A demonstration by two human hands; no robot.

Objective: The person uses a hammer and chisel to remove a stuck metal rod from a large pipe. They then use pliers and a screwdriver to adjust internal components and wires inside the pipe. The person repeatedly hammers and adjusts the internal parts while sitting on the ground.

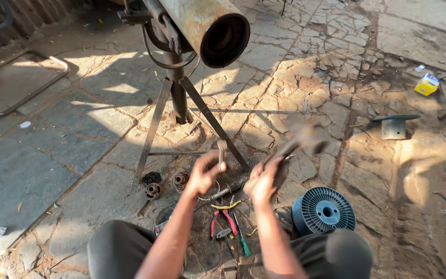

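- Between the knees, near ground: left hand (206,173) closed around short metal piece (222,151), upright.
- Just right: right hand (267,178) gripping blurred hammer (305,138), handle slanting up-right, head above piece.

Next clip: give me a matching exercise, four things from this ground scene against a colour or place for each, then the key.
Things:
1. spool
2. pliers
3. small box
4. hammer

Descriptions:
A. yellow, far right on the paving
B. raised and blurred, in the right hand
C. dark blue, round, beside the right knee
D. red handles, lying between the knees

Pairs: 1-C, 2-D, 3-A, 4-B
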